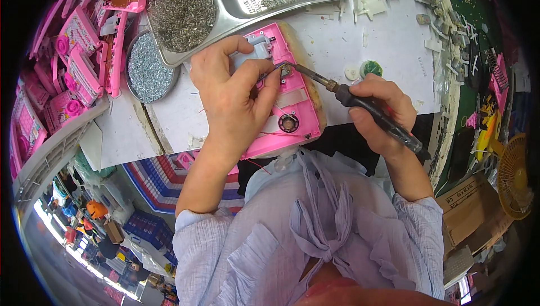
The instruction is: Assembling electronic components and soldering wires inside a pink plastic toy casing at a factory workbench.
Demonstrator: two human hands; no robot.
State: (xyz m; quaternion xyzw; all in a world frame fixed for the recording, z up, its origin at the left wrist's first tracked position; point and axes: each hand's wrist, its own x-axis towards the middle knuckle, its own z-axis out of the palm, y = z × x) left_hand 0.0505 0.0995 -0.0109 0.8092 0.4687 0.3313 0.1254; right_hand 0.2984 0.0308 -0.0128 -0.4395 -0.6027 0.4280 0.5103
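A pink plastic toy housing lies open-side up at the middle of the table. Inside it sit a round black speaker and a light blue plastic part. My left hand reaches over the housing, thumb and forefinger pinched close to the light blue part; what lies between them is too small to make out. My right hand grips the black handle of a soldering iron. Its slim metal tip slants left and meets the work right by my left fingertips.
Behind the housing stands a steel tray of small springs. A round bowl of screws is to its left, near stacked pink housings. A green-labelled spool is on the right. Small parts line the right side beside a fan.
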